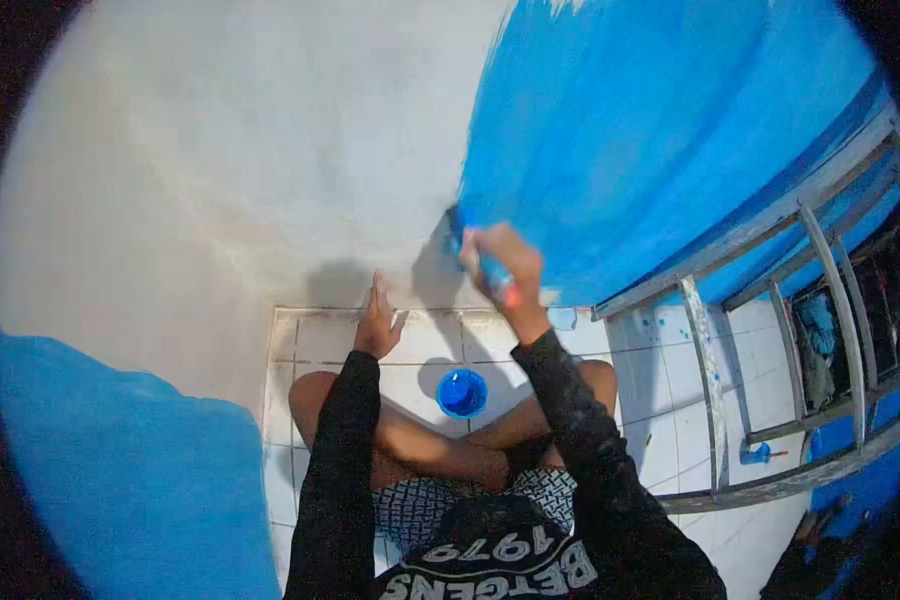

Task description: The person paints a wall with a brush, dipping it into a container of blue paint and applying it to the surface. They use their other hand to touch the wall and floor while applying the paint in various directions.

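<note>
Blue drips could speckle the glossy square tiles [315, 345] if the brush [457, 228], blurred at twelve o'clock and gripped in the right hand [507, 262], is overloaded; a shifting knee could tip the round plastic tub [481, 397] of paint near the crossed legs [410, 445]. The left hand [378, 325], at eleven, is open, wall contact unclear. The wall [350, 120] looks matte, its blue streaky; a straight-runged ladder [705, 380] leans at three.
</note>
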`<control>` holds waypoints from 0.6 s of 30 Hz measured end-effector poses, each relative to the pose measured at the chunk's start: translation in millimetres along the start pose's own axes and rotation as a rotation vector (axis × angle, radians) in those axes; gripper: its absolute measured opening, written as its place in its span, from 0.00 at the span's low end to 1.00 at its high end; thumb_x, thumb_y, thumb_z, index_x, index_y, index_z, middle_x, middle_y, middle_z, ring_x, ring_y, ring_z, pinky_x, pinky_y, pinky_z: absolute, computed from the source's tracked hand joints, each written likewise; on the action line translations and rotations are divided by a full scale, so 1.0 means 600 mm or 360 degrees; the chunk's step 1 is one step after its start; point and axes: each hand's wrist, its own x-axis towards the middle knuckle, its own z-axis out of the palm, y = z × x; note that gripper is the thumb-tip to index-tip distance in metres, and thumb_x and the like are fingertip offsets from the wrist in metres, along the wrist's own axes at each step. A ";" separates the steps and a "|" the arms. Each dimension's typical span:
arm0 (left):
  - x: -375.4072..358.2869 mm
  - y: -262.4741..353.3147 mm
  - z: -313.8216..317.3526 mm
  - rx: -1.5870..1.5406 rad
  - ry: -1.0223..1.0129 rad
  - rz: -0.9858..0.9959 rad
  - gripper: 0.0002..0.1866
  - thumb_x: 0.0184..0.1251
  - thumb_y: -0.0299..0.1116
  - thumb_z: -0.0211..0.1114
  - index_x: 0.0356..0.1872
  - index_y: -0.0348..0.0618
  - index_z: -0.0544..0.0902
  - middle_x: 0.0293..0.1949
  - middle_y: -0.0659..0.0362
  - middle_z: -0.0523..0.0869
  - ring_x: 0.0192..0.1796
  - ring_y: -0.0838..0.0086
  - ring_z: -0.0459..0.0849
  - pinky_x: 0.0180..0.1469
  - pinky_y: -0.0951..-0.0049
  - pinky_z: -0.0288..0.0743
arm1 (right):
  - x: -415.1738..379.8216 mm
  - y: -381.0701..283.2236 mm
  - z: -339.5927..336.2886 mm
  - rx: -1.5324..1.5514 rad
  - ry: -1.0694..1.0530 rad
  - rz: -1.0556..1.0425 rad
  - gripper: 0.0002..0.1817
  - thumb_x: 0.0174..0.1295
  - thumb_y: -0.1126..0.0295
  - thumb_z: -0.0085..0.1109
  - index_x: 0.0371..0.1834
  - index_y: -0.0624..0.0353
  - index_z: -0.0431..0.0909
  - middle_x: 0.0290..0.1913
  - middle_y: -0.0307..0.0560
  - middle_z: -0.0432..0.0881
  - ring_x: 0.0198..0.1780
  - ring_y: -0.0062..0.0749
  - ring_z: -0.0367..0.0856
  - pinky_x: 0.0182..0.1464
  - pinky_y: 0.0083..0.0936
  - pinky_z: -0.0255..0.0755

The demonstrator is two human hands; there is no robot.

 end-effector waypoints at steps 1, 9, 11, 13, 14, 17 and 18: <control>-0.001 -0.003 0.003 0.0103 -0.0016 0.0014 0.50 0.70 0.38 0.64 0.78 0.29 0.38 0.80 0.35 0.44 0.76 0.42 0.61 0.73 0.57 0.65 | 0.032 -0.009 -0.009 -0.0003 -0.0001 0.0004 0.09 0.52 0.83 0.70 0.34 0.61 0.81 0.30 0.50 0.82 0.29 0.40 0.82 0.31 0.27 0.75; 0.000 0.004 0.006 0.0166 0.0100 0.0067 0.50 0.70 0.38 0.64 0.79 0.32 0.37 0.81 0.39 0.43 0.76 0.43 0.62 0.69 0.54 0.72 | 0.084 -0.021 -0.022 -0.0348 0.0611 -0.0231 0.07 0.54 0.84 0.70 0.31 0.61 0.82 0.31 0.52 0.85 0.26 0.34 0.83 0.29 0.25 0.77; -0.001 0.004 0.005 0.0112 0.0157 0.0158 0.51 0.70 0.38 0.64 0.79 0.33 0.37 0.81 0.40 0.43 0.76 0.43 0.61 0.68 0.54 0.73 | 0.019 0.000 -0.005 -0.0329 0.0482 -0.0216 0.09 0.52 0.84 0.71 0.32 0.60 0.82 0.30 0.52 0.84 0.27 0.37 0.83 0.29 0.26 0.77; -0.001 0.015 -0.002 0.0037 0.0034 -0.0038 0.52 0.69 0.38 0.64 0.80 0.35 0.35 0.81 0.42 0.43 0.76 0.42 0.60 0.69 0.54 0.72 | -0.081 0.044 0.021 -0.0371 0.0076 -0.0031 0.14 0.50 0.80 0.70 0.41 0.58 0.82 0.38 0.52 0.83 0.35 0.42 0.86 0.33 0.28 0.78; -0.001 0.016 -0.006 0.0040 0.0036 -0.0043 0.52 0.69 0.38 0.64 0.80 0.35 0.35 0.81 0.42 0.43 0.76 0.42 0.60 0.69 0.54 0.72 | -0.109 0.041 0.026 -0.0365 0.0075 -0.0030 0.14 0.50 0.80 0.70 0.41 0.58 0.82 0.38 0.52 0.83 0.35 0.42 0.86 0.33 0.28 0.78; -0.004 0.020 -0.002 0.0087 0.0088 0.0018 0.52 0.69 0.38 0.64 0.80 0.36 0.34 0.81 0.42 0.43 0.76 0.42 0.60 0.70 0.54 0.70 | -0.177 0.034 0.033 -0.0117 -0.0553 0.0405 0.18 0.52 0.76 0.69 0.48 0.57 0.81 0.42 0.55 0.83 0.41 0.51 0.85 0.39 0.34 0.79; -0.003 0.018 0.001 0.0070 0.0039 -0.0044 0.53 0.68 0.38 0.65 0.80 0.36 0.35 0.81 0.42 0.43 0.76 0.42 0.60 0.70 0.54 0.70 | -0.194 0.042 0.044 -0.0088 -0.0524 0.0388 0.13 0.55 0.75 0.68 0.43 0.57 0.80 0.38 0.54 0.83 0.36 0.52 0.83 0.37 0.36 0.77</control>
